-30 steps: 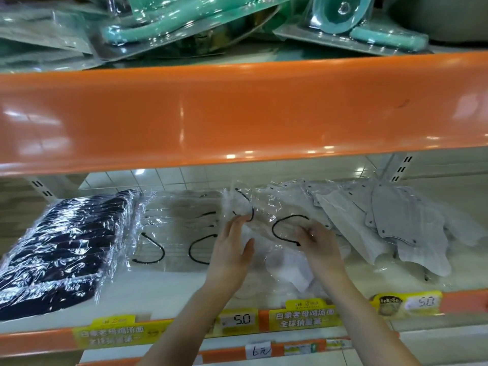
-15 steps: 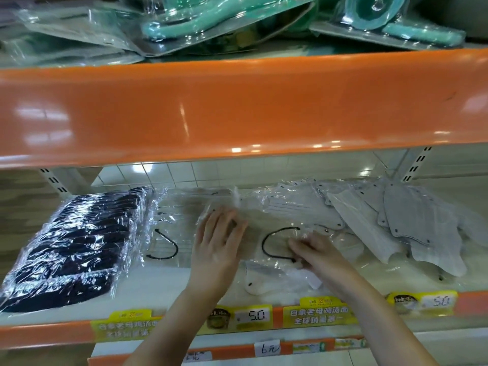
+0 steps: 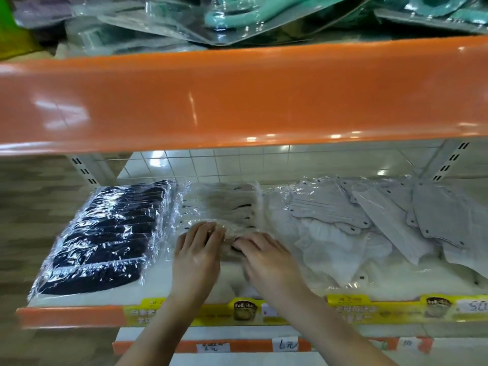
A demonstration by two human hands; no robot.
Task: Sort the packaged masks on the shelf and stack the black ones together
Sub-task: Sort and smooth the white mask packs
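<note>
A stack of black masks [image 3: 105, 239] in clear wrap lies at the left of the white shelf [image 3: 158, 283]. Beside it sits a row of pale beige packaged masks [image 3: 219, 204]. Both hands meet at the front of that row on one clear mask packet [image 3: 232, 231] with a dark ear loop. My left hand [image 3: 198, 252] lies on the packet with its fingers stretched over it. My right hand [image 3: 264, 257] holds the packet's right end with curled fingertips. Motion blur hides the exact grip.
Loose grey and white masks [image 3: 396, 215] lie in a jumble on the right half of the shelf. The orange upper shelf edge [image 3: 237, 96] hangs low overhead, with teal packaged goods [image 3: 237, 11] on top. Yellow price labels [image 3: 383, 310] run along the front rail.
Both hands have carried the clear packet leftward and come together over the front of the beige row. The view has shifted right and a little down.
</note>
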